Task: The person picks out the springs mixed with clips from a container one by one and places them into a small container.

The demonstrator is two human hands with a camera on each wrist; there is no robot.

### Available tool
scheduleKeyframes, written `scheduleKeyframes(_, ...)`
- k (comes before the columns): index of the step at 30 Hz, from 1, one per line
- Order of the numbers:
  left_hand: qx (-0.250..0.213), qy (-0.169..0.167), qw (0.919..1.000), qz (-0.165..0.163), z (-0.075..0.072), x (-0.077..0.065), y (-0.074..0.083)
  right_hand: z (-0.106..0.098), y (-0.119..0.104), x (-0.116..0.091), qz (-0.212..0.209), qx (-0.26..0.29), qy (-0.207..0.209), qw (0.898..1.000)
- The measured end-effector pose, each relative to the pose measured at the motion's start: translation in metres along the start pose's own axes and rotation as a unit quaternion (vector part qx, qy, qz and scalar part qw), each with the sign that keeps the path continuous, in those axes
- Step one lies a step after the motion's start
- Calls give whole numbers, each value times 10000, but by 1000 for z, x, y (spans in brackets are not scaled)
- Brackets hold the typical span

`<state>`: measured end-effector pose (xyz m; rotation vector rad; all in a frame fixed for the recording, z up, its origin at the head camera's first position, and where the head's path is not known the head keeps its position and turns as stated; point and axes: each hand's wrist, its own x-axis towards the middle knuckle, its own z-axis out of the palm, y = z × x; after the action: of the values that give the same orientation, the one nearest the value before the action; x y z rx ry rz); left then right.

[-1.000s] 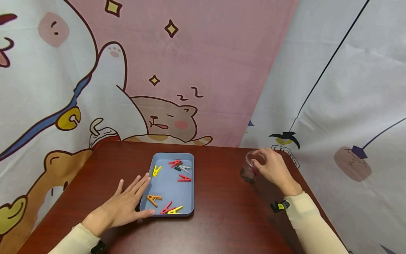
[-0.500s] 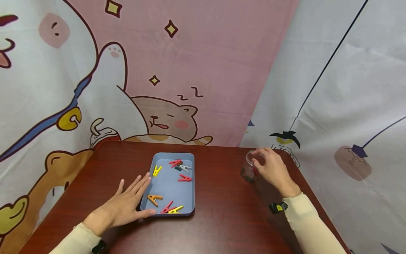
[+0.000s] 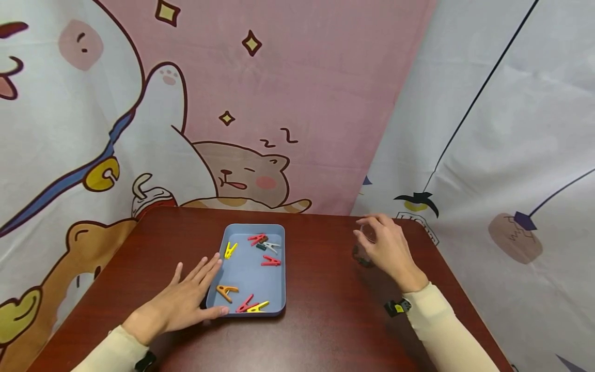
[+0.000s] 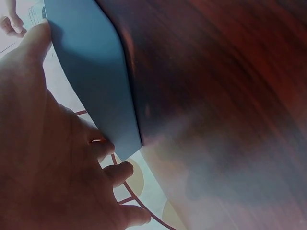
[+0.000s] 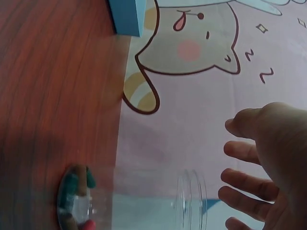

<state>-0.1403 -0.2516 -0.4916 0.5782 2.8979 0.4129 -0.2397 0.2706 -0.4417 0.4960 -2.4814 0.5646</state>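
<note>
We read two Zs [image 3: 267, 143] on the pink cartoon cloth [image 3: 325, 103], beyond the fingers of both hands; lettering [image 3: 418, 221] behind the right hand [image 3: 388, 250] is partly hidden. Below spreads a reddish-brown, wood-grained worktop [image 3: 321, 289]. We see the left hand [image 3: 178, 302], fingers straight and spread, touching a blue tray [image 3: 251, 274] of coloured clothes pegs [image 3: 270, 262]. The right fingers, curved and parted, hold nothing; just below them, apart, stands a clear jar [image 5: 144, 199] with small coloured pieces [image 5: 72, 184] inside.

The backdrop [image 3: 325, 93] bears two Zs [image 3: 288, 136] and partly hidden lettering [image 3: 411, 217].
</note>
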Motion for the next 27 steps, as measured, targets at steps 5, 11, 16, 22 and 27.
scheduleKeyframes(5,3,-19,10000,-13,0,0,0,7,-13,1,-55,47,-87,9999)
scheduleKeyframes(11,-41,-43,10000,-32,0,0,2,15,-27,2,-100,68,-219,9997)
scheduleKeyframes(16,-45,-67,10000,-21,-1,0,2,20,-39,7,-191,175,-249,9994)
scheduleKeyframes(22,-69,-40,10000,-21,-1,0,2,30,-55,13,-299,241,-341,9987)
scheduleKeyframes(27,-99,-36,9999,-38,0,0,2,37,-64,17,-331,323,-384,9982)
